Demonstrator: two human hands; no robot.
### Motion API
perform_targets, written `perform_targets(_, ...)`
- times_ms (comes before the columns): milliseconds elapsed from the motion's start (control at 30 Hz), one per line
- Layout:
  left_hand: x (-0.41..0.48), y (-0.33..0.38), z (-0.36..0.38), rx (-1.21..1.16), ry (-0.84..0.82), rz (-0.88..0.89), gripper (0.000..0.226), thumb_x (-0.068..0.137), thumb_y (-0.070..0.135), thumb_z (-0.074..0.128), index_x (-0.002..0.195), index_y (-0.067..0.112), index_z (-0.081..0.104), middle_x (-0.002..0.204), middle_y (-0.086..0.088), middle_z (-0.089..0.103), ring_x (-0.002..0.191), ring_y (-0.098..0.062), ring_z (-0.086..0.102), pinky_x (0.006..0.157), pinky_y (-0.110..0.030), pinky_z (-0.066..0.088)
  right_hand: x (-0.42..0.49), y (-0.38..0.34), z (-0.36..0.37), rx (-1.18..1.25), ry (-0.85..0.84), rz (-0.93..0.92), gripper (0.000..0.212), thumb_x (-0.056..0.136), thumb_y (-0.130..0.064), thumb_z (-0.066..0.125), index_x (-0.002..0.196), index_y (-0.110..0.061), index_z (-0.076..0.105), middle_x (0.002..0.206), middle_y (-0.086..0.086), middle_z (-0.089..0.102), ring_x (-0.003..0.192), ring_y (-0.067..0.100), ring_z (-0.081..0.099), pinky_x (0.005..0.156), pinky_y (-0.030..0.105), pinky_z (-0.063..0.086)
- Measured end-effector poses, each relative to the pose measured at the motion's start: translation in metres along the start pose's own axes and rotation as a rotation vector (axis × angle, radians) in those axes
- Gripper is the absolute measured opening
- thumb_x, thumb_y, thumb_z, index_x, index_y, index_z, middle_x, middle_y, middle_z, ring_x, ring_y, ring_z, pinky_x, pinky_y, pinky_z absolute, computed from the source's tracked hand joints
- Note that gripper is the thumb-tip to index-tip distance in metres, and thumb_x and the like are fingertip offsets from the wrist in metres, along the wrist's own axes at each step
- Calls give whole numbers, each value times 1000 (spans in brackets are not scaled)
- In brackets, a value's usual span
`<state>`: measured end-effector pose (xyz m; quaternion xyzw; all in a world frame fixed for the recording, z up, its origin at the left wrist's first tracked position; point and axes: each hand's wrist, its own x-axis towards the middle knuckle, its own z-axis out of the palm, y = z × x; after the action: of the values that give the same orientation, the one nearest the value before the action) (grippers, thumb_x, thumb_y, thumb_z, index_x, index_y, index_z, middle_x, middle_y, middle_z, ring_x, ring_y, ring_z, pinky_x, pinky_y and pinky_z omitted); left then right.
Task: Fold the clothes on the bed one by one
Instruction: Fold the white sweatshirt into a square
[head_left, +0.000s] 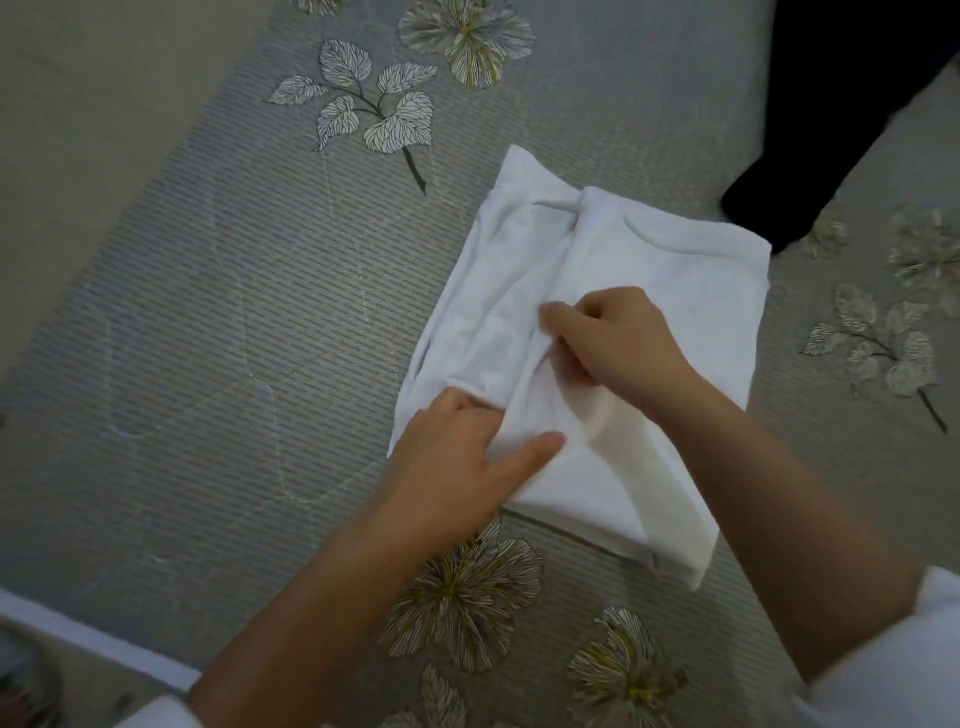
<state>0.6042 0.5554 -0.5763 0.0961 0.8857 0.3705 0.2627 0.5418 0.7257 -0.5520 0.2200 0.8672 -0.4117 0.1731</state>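
Observation:
A white shirt (675, 291) lies partly folded on the bed, its neckline toward the far side and a sleeve fold running down its middle. My left hand (457, 452) pinches the near end of that fold at the shirt's left lower edge, fingers tucked under the cloth and thumb on top. My right hand (618, 338) grips the same fold farther up, fingers curled into the fabric. A black garment (831, 104) lies at the far right of the bed.
The bed cover (208, 312) is grey, ribbed and printed with leaves and flowers. Its near edge with a white border (93, 644) runs along the lower left. A beige surface (78, 78) lies beyond the bed at the upper left.

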Motion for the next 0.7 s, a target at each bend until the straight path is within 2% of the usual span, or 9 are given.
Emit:
perform_targets(100,-8,-11,0,-148,107,-69,18,90,47,56,92,30,56,85,11,62,84,-14,60,68,-24,46,25,-6,6,-208,188,-31,49,84,-51,59,107,-8,53,99,5,64,94,24,60,74,34,45)
perform_targets(200,-12,-13,2,-285,147,-148,43,88,48,58,126,42,38,105,8,68,88,-14,66,79,-38,54,49,-11,10,-320,156,47,65,88,-52,56,130,-5,42,119,7,57,112,27,55,79,31,38)
perform_targets(300,-7,-11,-2,-304,158,-162,42,90,49,56,128,36,47,105,10,69,91,-11,66,81,-36,54,65,-9,7,-239,178,96,36,94,-35,49,114,-5,55,98,4,54,97,21,55,79,29,42)
perform_targets(367,-4,-7,-10,-390,170,-135,23,93,41,55,105,24,65,74,16,69,71,1,64,63,-22,51,68,-14,0,-127,278,73,23,94,-29,46,90,-9,58,81,2,56,77,18,55,70,27,47)
perform_targets(433,-6,-4,-17,-559,205,-136,20,93,32,56,85,19,69,53,9,63,50,-4,58,48,-24,44,71,-25,-2,-64,415,-30,35,95,-27,46,63,-12,45,60,-3,46,55,10,44,52,19,36)
perform_targets(467,-7,-5,-20,-651,251,-170,21,93,30,58,81,17,69,57,0,66,53,-14,61,49,-32,48,70,-33,0,-26,456,-105,40,95,-27,46,58,-15,37,55,-4,39,49,6,37,47,17,30)
perform_targets(567,-12,-20,-23,-801,411,-321,20,92,26,59,78,18,71,67,2,68,63,-11,62,54,-27,52,71,-46,22,-78,205,-291,38,97,-34,46,61,-22,43,62,-6,47,59,3,43,60,20,35)
perform_targets(633,-14,-31,-20,-739,388,-385,15,93,28,57,88,23,69,74,9,68,63,3,60,53,-16,47,71,-35,41,-373,-70,-293,26,94,-45,45,96,-29,65,104,-1,58,100,13,52,91,30,38)
perform_targets(700,-16,-39,-16,-610,337,-394,15,94,32,55,103,26,65,74,11,66,64,4,59,54,-15,44,63,-27,47,-512,-142,-285,42,94,-48,44,134,-36,50,134,-1,43,127,20,35,105,38,25)
